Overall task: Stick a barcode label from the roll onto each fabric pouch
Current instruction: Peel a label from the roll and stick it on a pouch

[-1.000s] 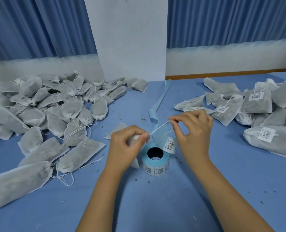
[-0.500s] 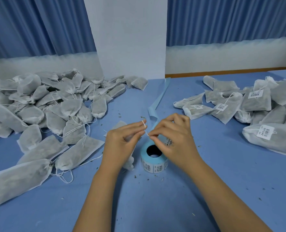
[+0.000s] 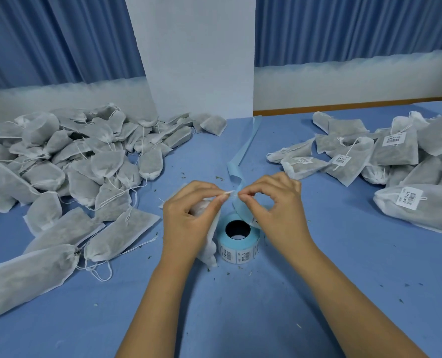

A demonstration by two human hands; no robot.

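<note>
Dozens of grey fabric pouches (image 3: 106,164) lie unlabelled, fewer labelled pouches (image 3: 393,156) opposite; left hand (image 3: 189,218) and right hand (image 3: 279,210) pinch one white drawstring (image 3: 230,192).

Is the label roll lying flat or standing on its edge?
Lying flat: the label roll shows its dark core hole facing up, barcode labels around its side.

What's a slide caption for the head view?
Left hand, gripping a grey fabric pouch, and right hand pinch its white drawstring above the blue barcode-label roll.
</note>
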